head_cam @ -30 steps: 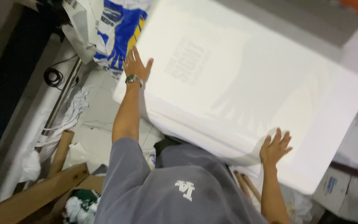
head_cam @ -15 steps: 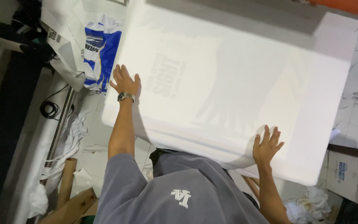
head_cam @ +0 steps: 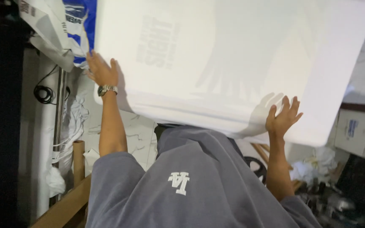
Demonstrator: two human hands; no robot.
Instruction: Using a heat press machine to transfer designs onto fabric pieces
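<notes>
A person in a grey shirt (head_cam: 199, 185) holds up a big white foam slab (head_cam: 233, 59) with both hands. The slab is flat and wide and fills most of the top of the picture. It tilts a little, with its near edge just above the person's shoulders.

The left hand (head_cam: 102, 71) sits at the slab's left edge. Its fingers are spread out flat and press on the side of the slab. They are not curled into a fist. A silver watch (head_cam: 107, 89) is on that wrist. The arm reaches straight up from the grey sleeve.

The right hand (head_cam: 282, 117) is at the slab's lower right edge. Its fingers are spread wide too, and the palm pushes flat on the white face. The shadow of a hand falls on the slab just beside it.

So both hands are open and flat, and they hold the slab between them by pressing on it.

Behind the left hand is a white and blue bag (head_cam: 70, 25), partly hidden by the slab. A black cable (head_cam: 44, 93) is coiled beside a shiny metal pipe (head_cam: 58, 114) on the left. Under it are a brown cardboard tube (head_cam: 78, 162) and a wooden plank (head_cam: 66, 207). On the right is a cardboard box (head_cam: 360, 131), and white crumpled paper (head_cam: 313, 166) lies below it
</notes>
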